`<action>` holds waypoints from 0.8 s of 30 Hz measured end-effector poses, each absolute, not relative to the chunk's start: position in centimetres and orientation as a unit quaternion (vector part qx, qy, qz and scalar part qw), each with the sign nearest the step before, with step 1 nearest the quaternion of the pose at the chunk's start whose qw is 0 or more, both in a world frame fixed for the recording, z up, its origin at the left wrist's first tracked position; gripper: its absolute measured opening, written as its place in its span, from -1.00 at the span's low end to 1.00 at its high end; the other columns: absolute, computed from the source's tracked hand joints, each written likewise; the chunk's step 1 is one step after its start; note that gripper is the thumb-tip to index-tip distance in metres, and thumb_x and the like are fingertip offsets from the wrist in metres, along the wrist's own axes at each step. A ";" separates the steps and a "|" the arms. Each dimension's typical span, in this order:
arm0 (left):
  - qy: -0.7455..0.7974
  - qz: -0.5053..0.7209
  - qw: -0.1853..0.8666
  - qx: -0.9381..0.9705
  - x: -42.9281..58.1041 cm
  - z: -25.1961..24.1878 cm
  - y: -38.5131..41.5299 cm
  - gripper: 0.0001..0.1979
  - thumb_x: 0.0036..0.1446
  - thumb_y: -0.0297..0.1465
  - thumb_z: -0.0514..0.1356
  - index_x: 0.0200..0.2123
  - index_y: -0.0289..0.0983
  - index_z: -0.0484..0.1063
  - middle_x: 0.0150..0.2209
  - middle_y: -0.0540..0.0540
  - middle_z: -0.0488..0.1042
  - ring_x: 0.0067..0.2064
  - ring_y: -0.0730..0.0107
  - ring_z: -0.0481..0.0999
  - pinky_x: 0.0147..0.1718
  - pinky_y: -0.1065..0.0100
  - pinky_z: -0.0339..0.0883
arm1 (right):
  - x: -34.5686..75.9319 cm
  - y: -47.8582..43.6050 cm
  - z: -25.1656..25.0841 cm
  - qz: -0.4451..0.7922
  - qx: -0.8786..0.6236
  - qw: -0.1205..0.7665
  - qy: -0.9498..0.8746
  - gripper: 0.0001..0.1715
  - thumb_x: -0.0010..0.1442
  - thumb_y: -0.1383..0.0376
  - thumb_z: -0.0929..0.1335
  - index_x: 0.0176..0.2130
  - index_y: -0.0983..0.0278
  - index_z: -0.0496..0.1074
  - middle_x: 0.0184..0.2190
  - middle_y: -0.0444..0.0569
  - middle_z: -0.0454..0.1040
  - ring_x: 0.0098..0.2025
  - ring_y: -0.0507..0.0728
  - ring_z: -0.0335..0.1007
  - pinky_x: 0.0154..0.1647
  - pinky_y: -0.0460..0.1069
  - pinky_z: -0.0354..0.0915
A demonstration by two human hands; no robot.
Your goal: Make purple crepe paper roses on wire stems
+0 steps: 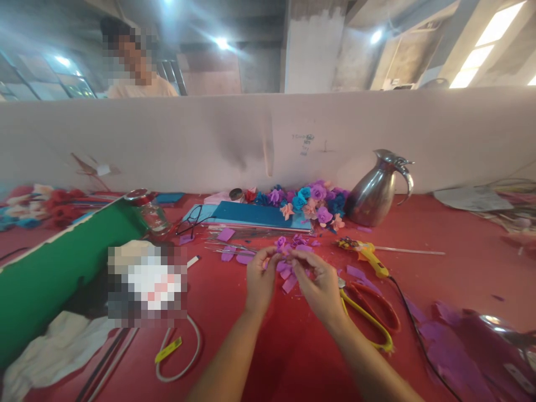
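My left hand [262, 279] and my right hand [318, 279] meet fingertip to fingertip over the middle of the table, both closed in a pinch. Whatever lies between the fingers is small and mostly hidden, and I cannot make it out. Just beyond the fingertips is a small purple paper rose [281, 242]; whether it is held or lying there I cannot tell. Cut purple paper petals [290, 283] are scattered beneath and around the hands. Scissors with red and yellow handles [387, 335] lie beside my right wrist, partly hidden by it.
A yellow glue gun [372, 259] with its cord lies right. Behind stand a metal jug [372, 190], a bunch of paper flowers [318, 201] and a blue board [251, 214]. A glass jar [153, 215] and a green panel [75, 273] are left. A person [140, 84] is beyond the partition.
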State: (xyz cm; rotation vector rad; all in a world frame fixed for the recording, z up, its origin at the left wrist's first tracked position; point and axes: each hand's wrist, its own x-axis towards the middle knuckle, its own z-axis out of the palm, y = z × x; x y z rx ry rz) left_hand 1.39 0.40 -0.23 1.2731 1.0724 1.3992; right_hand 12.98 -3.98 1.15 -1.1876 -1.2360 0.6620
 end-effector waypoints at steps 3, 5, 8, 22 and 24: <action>0.441 0.560 0.450 0.538 1.3 0.0 0.2 -0.87 -0.01 -0.34 0.24 -0.42 -0.25 0.55 -0.43 -0.06 0.56 -0.33 0.30 0.48 -0.27 0.36 0.28 | 13.2 -3.9 1.4 0.304 -0.509 0.611 -0.524 -0.79 0.10 0.25 0.36 -0.24 0.22 0.54 -0.27 0.03 0.57 -0.23 0.18 0.49 -0.17 0.05 0.37; 0.446 0.562 0.435 0.543 1.3 0.1 0.1 -0.88 -0.02 -0.35 0.24 -0.43 -0.24 0.57 -0.44 -0.05 0.56 -0.35 0.30 0.48 -0.29 0.37 0.28 | 13.1 -3.8 1.4 0.328 -0.496 0.617 -0.516 -0.78 0.08 0.23 0.38 -0.24 0.24 0.53 -0.29 0.03 0.57 -0.25 0.16 0.48 -0.18 0.05 0.37; 0.457 0.566 0.421 0.542 1.3 0.1 0.0 -0.90 -0.04 -0.37 0.25 -0.44 -0.22 0.58 -0.44 -0.04 0.57 -0.36 0.29 0.49 -0.30 0.37 0.28 | 12.9 -3.6 1.1 0.371 -0.471 0.626 -0.499 -0.78 0.05 0.22 0.40 -0.25 0.24 0.52 -0.30 0.02 0.56 -0.27 0.15 0.48 -0.20 0.03 0.38; 0.478 0.549 0.451 0.516 2.0 0.3 -0.1 -0.89 -0.12 -0.38 0.24 -0.48 -0.27 0.55 -0.47 -0.04 0.56 -0.36 0.31 0.50 -0.29 0.33 0.33 | 13.3 -3.7 1.0 0.347 -0.482 0.653 -0.470 -0.78 0.00 0.22 0.45 -0.31 0.25 0.46 -0.37 -0.02 0.55 -0.32 0.12 0.48 -0.23 0.03 0.38; 0.475 0.540 0.444 0.534 2.0 0.3 -0.2 -0.88 -0.11 -0.39 0.24 -0.46 -0.27 0.55 -0.45 -0.04 0.56 -0.34 0.32 0.49 -0.26 0.33 0.32 | 13.3 -3.5 0.8 0.353 -0.485 0.648 -0.470 -0.79 0.01 0.21 0.44 -0.32 0.25 0.45 -0.38 -0.02 0.54 -0.33 0.12 0.48 -0.26 0.01 0.38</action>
